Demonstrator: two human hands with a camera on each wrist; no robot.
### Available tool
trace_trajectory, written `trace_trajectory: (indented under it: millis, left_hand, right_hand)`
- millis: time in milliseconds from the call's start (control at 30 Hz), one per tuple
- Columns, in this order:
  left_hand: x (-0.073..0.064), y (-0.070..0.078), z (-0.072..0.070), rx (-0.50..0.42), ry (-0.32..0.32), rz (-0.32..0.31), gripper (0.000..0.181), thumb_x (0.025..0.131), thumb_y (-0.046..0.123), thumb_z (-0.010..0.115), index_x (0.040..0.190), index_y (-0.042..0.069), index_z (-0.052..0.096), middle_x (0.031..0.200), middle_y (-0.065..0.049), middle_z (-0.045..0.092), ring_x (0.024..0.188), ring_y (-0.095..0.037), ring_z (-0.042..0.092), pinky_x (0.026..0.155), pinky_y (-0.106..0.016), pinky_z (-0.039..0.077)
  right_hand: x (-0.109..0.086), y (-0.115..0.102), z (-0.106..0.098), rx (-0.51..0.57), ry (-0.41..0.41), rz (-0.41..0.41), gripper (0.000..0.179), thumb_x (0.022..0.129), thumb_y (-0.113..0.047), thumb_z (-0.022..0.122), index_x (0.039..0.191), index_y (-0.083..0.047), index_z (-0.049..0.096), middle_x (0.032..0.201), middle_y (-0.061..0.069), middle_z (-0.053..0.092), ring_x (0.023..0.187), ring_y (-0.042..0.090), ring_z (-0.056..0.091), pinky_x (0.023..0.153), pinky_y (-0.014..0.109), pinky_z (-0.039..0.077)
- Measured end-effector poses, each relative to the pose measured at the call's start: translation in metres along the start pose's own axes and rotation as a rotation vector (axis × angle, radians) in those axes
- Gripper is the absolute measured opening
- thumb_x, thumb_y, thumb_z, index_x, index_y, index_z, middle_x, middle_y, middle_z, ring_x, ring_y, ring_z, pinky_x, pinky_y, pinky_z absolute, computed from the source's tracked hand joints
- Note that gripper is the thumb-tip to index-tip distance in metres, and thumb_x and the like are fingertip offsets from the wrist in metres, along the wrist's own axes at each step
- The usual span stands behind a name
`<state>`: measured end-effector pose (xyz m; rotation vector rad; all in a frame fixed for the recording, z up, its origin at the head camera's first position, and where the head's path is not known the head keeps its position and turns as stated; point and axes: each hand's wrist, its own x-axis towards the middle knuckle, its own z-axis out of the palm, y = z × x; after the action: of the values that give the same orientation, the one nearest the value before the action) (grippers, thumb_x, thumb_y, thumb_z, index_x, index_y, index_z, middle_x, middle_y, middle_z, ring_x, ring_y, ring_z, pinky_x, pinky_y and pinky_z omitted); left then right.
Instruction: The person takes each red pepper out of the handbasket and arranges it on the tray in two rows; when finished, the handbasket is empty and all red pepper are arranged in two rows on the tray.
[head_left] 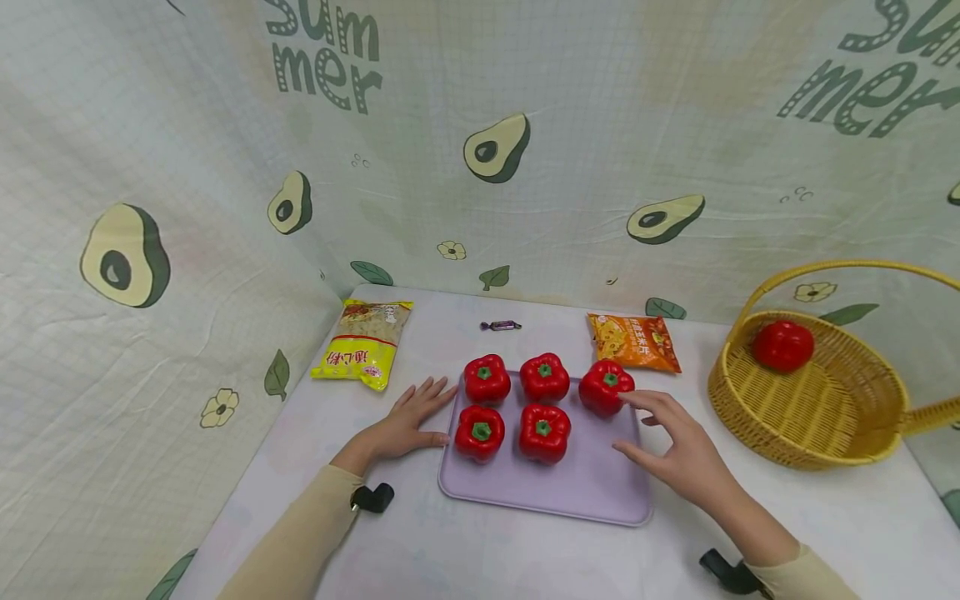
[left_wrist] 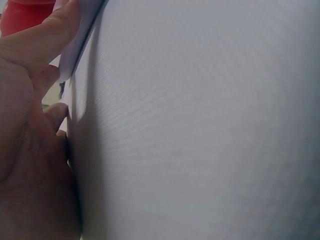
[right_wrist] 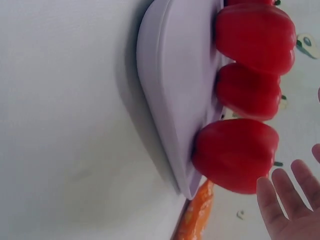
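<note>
Several red bell peppers stand stem up on a light purple tray (head_left: 592,492), three along its back and two in front. My left hand (head_left: 408,423) lies at the tray's left edge, fingers extended, beside the front left pepper (head_left: 480,433); in the left wrist view its thumb (left_wrist: 55,32) is at the tray rim. Near the back right pepper (head_left: 604,387), my right hand (head_left: 678,446) is held with thumb and fingers spread apart. Its fingertips are close by that pepper (right_wrist: 237,155) in the right wrist view, not wrapped round it.
A yellow wicker basket (head_left: 720,392) with a tall handle stands at the right, one red pepper (head_left: 782,346) inside. Behind the tray lie an orange snack bag (head_left: 636,342) and a small purple wrapped candy (head_left: 500,326). At the back left is a yellow pasta bag (head_left: 365,342).
</note>
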<state>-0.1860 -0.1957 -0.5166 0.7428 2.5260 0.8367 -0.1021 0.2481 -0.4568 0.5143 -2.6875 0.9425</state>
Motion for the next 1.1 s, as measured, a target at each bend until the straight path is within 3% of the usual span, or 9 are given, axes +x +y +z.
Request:
trace_trajectory:
  millis: [200,300,533,833,1100]
  left_hand:
    - [0.0,0.0,0.0,0.007,-0.001,0.002,0.087,0.094,0.047,0.069,0.164,0.029,0.022,0.171,-0.002,0.008,0.157,-0.027,-0.005,0.124,-0.052,-0.008]
    - [0.0,0.001,0.0,0.006,-0.001,0.002,0.087,0.094,0.047,0.069,0.164,0.029,0.022,0.171,-0.002,0.008,0.157,-0.027,-0.005,0.124,-0.052,-0.008]
    - [0.001,0.001,0.0,0.006,-0.004,-0.004,0.087,0.094,0.048,0.069,0.164,0.029,0.022,0.171,-0.001,0.008,0.157,-0.027,-0.005,0.124,-0.052,-0.008]
    - [-0.001,0.004,-0.001,-0.005,-0.006,-0.014,0.087,0.093,0.046,0.07,0.164,0.029,0.022,0.172,-0.002,0.008,0.157,-0.027,-0.006,0.124,-0.052,-0.008]
    - [-0.002,0.004,-0.001,-0.006,-0.005,-0.016,0.086,0.094,0.047,0.069,0.164,0.03,0.021,0.172,-0.001,0.008,0.157,-0.026,-0.006,0.124,-0.051,-0.008]
  right_hand:
    - [-0.003,0.006,-0.01,-0.021,0.03,0.03,0.068,0.077,-0.019,0.091,0.138,-0.015,0.061,0.132,0.002,0.06,0.115,0.016,0.056,0.086,0.005,0.046]
    - [-0.004,0.01,-0.016,-0.014,0.042,0.042,0.068,0.077,-0.018,0.091,0.138,-0.015,0.06,0.131,0.003,0.061,0.114,0.016,0.055,0.086,0.001,0.041]
    - [-0.006,0.018,-0.03,-0.018,0.085,0.056,0.067,0.078,-0.016,0.09,0.139,-0.015,0.061,0.129,0.007,0.061,0.111,0.007,0.052,0.085,-0.002,0.038]
    - [-0.004,0.029,-0.055,-0.037,0.072,0.156,0.066,0.083,-0.022,0.087,0.14,-0.008,0.058,0.131,0.018,0.057,0.112,0.037,0.057,0.083,-0.006,0.031]
    - [-0.001,0.045,-0.075,-0.05,0.097,0.211,0.064,0.085,-0.021,0.085,0.14,-0.005,0.057,0.128,0.022,0.056,0.109,0.04,0.056,0.077,-0.005,0.034]
